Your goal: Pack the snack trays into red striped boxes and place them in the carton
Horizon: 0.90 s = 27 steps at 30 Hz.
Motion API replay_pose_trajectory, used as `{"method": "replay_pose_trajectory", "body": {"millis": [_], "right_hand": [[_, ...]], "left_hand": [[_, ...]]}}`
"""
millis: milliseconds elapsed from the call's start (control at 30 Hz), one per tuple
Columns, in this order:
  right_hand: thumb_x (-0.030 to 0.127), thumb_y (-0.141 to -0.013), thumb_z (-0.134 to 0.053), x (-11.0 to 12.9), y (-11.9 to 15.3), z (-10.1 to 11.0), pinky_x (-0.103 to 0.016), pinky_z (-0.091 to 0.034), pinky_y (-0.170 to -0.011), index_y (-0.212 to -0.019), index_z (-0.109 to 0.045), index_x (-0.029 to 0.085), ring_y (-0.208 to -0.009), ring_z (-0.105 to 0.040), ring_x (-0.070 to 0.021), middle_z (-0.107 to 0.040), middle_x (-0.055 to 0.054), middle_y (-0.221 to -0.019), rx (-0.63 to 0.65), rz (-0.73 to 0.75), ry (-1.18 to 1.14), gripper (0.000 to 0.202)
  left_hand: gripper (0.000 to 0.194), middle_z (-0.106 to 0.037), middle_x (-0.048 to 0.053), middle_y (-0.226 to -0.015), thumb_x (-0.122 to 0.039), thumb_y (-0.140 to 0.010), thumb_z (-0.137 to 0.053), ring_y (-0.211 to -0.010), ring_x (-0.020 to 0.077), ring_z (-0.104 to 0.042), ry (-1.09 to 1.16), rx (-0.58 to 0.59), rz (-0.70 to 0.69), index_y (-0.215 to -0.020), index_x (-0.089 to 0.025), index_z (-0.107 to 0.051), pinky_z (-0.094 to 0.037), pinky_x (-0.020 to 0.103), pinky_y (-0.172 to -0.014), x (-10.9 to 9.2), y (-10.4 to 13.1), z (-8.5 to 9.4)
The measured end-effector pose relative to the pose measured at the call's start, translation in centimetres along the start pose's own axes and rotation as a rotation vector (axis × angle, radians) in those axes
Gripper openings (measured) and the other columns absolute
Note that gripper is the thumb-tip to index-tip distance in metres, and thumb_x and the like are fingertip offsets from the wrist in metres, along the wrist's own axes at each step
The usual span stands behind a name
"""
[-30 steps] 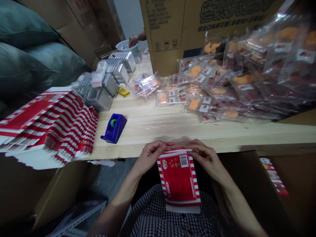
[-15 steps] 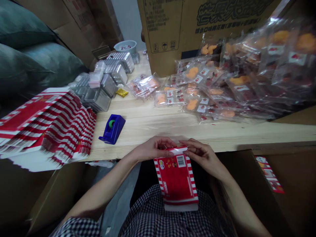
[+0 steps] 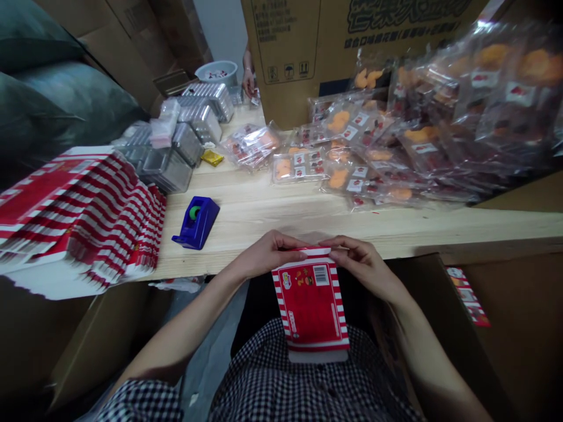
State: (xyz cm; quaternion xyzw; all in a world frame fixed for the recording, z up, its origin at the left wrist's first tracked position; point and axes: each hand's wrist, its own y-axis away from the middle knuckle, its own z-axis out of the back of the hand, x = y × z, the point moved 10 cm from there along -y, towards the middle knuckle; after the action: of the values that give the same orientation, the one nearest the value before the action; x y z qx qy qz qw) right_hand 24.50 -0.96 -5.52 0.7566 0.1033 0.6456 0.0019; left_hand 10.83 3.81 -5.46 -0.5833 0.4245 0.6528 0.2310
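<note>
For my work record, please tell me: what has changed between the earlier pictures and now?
The left hand has shifted rightward along the top edge of the red-and-white carton, and the left forearm has swung outward. A co-worker's hand, first at the bowl, is now beside it. Nothing was visibly let go: the right hand stays at the carton's upper right corner. The tape dispenser stayed put.

Red carton (image 3: 311, 310), striped sides, gripped at top.
</note>
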Motion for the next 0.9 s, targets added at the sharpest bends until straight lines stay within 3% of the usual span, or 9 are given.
{"method": "replay_pose_trajectory", "body": {"millis": [133,300,533,733,900], "right_hand": [[0.040,-0.087,-0.072,1.0,-1.2,0.6,-0.029,-0.054,-0.073,-0.089,-0.079,0.023,-0.076,-0.067,-0.0152,-0.075,0.000,-0.083,0.053,-0.013,0.124,0.018],[0.039,-0.081,-0.078,0.3,-2.2,0.7,-0.027,-0.053,-0.072,-0.088,-0.080,0.020,-0.075,-0.066,-0.0140,-0.074,0.000,-0.081,0.175,-0.098,0.115,0.021],[0.038,-0.078,-0.081,-1.2,-2.6,1.2,-0.026,-0.055,-0.075,-0.085,-0.081,0.022,-0.077,-0.067,-0.0123,-0.073,0.001,-0.082,0.155,-0.147,0.017,0.017],[0.036,-0.078,-0.082,-2.9,-1.9,1.8,-0.029,-0.056,-0.085,-0.095,-0.082,0.025,-0.086,-0.071,-0.0139,-0.078,-0.001,-0.096,0.148,-0.176,-0.030,0.020],[0.042,-0.084,-0.077,-3.4,-0.9,1.6,-0.042,-0.052,-0.103,-0.115,-0.076,0.030,-0.108,-0.071,-0.0206,-0.077,-0.004,-0.117,0.162,-0.154,-0.051,0.033]], "left_hand": [[0.032,-0.080,0.006,-0.102,-0.031,-0.089,-0.067,-0.080,0.0194,-0.073,-0.058,0.009,-0.010,-0.120,-0.028,-0.074,-0.058,0.032,-0.073,-0.3,-0.2,-0.3],[0.032,-0.080,0.007,-0.099,-0.037,-0.090,-0.067,-0.074,0.0157,-0.071,-0.070,0.029,0.021,-0.119,-0.024,-0.075,-0.053,0.024,-0.063,-0.2,-0.3,-0.7],[0.034,-0.080,0.007,-0.102,-0.037,-0.093,-0.065,-0.073,0.0126,-0.069,-0.068,-0.024,0.050,-0.124,-0.025,-0.072,-0.052,0.023,-0.066,0.4,-0.3,-0.6],[0.034,-0.076,0.005,-0.119,-0.035,-0.092,-0.065,-0.097,0.0176,-0.072,-0.072,-0.056,-0.040,-0.126,-0.029,-0.070,-0.056,0.031,-0.089,0.8,-0.7,-0.9],[0.032,-0.080,0.006,-0.107,-0.033,-0.091,-0.065,-0.086,0.0178,-0.073,-0.148,-0.093,-0.013,-0.121,-0.026,-0.073,-0.057,0.031,-0.079,1.3,-0.9,-0.3]]}}
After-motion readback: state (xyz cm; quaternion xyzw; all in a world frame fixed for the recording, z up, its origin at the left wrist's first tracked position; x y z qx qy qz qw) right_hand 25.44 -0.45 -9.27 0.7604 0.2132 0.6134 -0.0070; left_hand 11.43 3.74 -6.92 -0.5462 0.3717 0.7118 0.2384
